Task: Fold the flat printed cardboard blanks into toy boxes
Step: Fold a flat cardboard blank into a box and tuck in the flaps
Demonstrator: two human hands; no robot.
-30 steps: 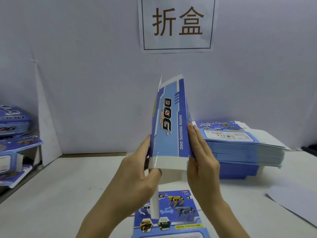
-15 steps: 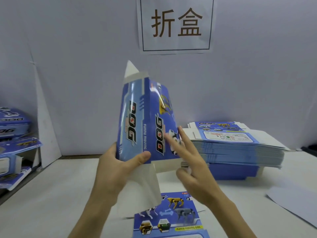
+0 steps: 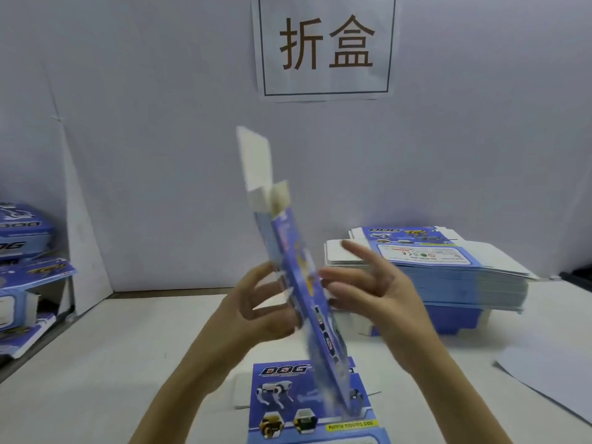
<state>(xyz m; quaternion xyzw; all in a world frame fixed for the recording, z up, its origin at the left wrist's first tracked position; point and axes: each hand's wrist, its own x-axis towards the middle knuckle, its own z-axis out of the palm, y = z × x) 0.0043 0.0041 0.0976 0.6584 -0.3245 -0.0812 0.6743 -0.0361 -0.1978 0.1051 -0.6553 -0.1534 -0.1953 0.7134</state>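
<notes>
**Desk:** What is happening at the centre of the picture?

**Photographer:** A person is holding a printed blank (image 3: 288, 245) edge-on above the tabletop (image 3: 112, 363). It is leaning from 11 o'clock down to 5 o'clock, with its white flaps (image 3: 256, 161) sticking up at the top. The left hand (image 3: 262, 306) is curling its fingers round the blank's left side and gripping it. The right hand (image 3: 378, 290) is hovering at 3 o'clock of the blank, fingers spread and straight. Motion blur is hiding whether those fingertips are touching the card.

**Desk:** And the rest of the work?

**Photographer:** A second blank (image 3: 298, 408) is lying flat at 6 o'clock, and a stack of blanks (image 3: 448, 270) is waiting at 3 o'clock. Finished boxes (image 3: 22, 232) are sitting at 9 o'clock, and a sign (image 3: 326, 46) is hanging on the wall at 12 o'clock.

**Desk:** What is the step, by your reading?

**Photographer:** I am judging it to be the opening of the flattened sleeve into a square tube. Doing it well is probably meaning pressing the two opposite creased edges toward each other. The left hand is steadying one edge while the right palm is pushing the other. That way the panels are parting along the scored lines instead of buckling mid-panel. The flaps are wanting folding only once the corners are standing square.
</notes>
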